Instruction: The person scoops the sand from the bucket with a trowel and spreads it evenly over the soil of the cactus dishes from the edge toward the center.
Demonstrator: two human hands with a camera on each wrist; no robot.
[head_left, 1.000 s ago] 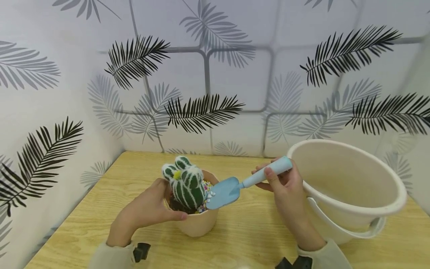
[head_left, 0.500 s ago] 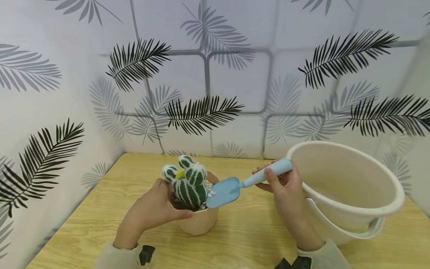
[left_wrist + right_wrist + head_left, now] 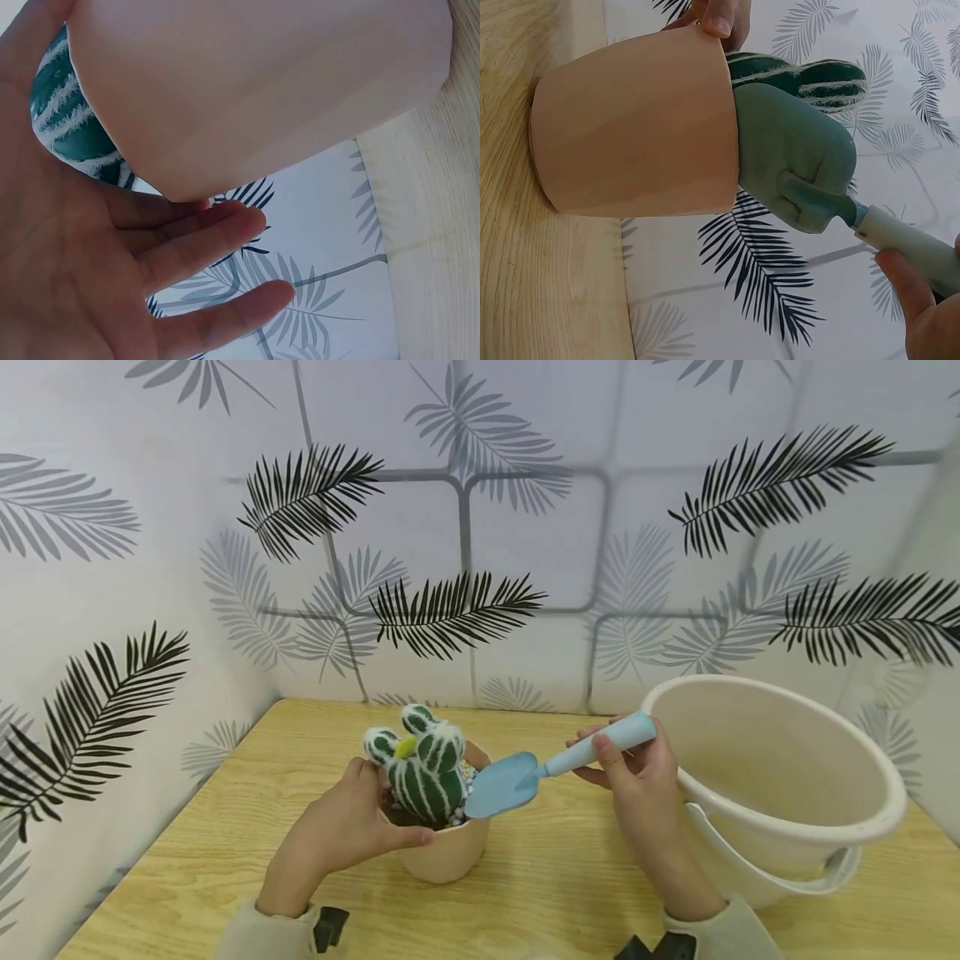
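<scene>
A green toy cactus [image 3: 427,777] with white fuzzy stripes and a yellow bloom stands in a cream flowerpot [image 3: 444,858] among colored pebbles [image 3: 457,815]. My left hand [image 3: 337,827] grips the pot at its rim from the left, thumb on the near side. In the left wrist view, two of its fingers [image 3: 225,319] extend clear of the pot. My right hand [image 3: 641,785] holds a light blue trowel [image 3: 506,785] by the handle. The trowel's blade slants down to the pot's right rim, beside the pebbles. The blade hides part of the rim and the pebbles there.
A large white bucket [image 3: 757,828] with its handle hanging down stands at the right, close behind my right hand. The wooden table [image 3: 555,893] meets a leaf-patterned wall covering [image 3: 540,652] at the back and left.
The cactus has turned slightly and shifted right in the pot, and my left hand has moved a little right. The trowel blade has tilted slightly, with fewer pebbles visible beside it.
</scene>
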